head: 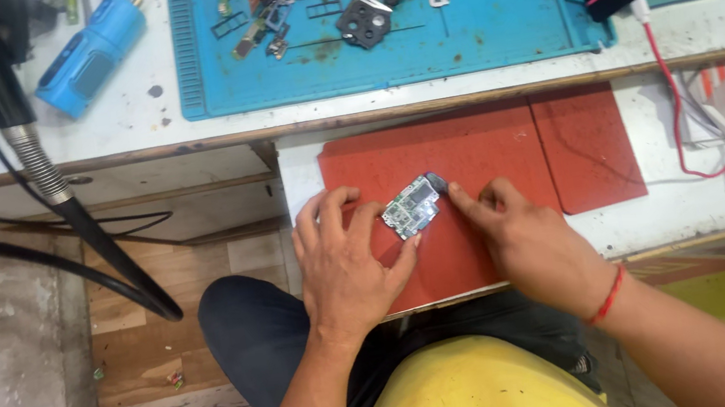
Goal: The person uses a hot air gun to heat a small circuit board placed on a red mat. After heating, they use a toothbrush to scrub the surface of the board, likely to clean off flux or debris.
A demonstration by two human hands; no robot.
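Observation:
A small green circuit board (410, 206) lies on a red mat (468, 146) on a pull-out shelf in front of me. My left hand (344, 263) rests on the mat and pinches the board's left and lower edges between fingers and thumb. My right hand (518, 234) comes in from the right, its fingertips touching the board's right end beside a small dark round part (437, 183). A red thread is tied round my right wrist.
Above, a blue work mat (389, 58) holds several loose phone parts, flex cables and a dark camera frame (364, 21). A blue tool (88, 55) lies at upper left beside a black hose (61, 208). Red and white cables (706, 155) run at right.

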